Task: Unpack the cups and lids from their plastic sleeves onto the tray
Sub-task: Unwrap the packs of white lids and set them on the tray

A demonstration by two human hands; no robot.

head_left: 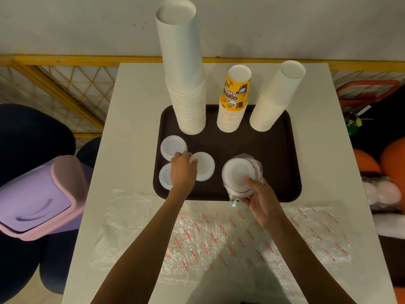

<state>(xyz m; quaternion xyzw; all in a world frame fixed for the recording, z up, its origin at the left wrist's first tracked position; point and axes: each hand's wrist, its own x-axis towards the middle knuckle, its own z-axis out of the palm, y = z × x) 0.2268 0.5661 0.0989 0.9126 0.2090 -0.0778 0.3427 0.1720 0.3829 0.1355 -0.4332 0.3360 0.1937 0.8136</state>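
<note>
From the head view, the task now turns on the gap between the two hands over the near half of the tray (274, 161).

The right hand (260, 200) grips the sleeved stack of lids (237, 175) from its near side. Its fingers wrap under the crumpled plastic and its thumb lies on the top lid's face. The stack is held just above the tray's near right part. Its axis runs roughly upright and tips a little toward the camera, so the bare top lid faces up. Whether the sleeve's mouth is fully pushed down I cannot tell.

The left hand (183, 170) is to the left of that stack, with a strip of bare tray between them. Its fingers curl down onto the left rim of a loose lid (203, 170) lying flat on the tray, and seem to pinch it. Two more lids (173, 147) lie just beside that hand, at the tray's left edge.

The next lid probably comes off the top of the stack, so the left hand would have to travel right to reach it. It is the free hand once it lets go, and it is also nearer the laid-out lids.

Three stacks of cups (234, 102) stand upside down along the tray's far side, out of any sleeve. Empty sleeves (219, 233) lie flat on the bench (135, 106) under both forearms.
</note>
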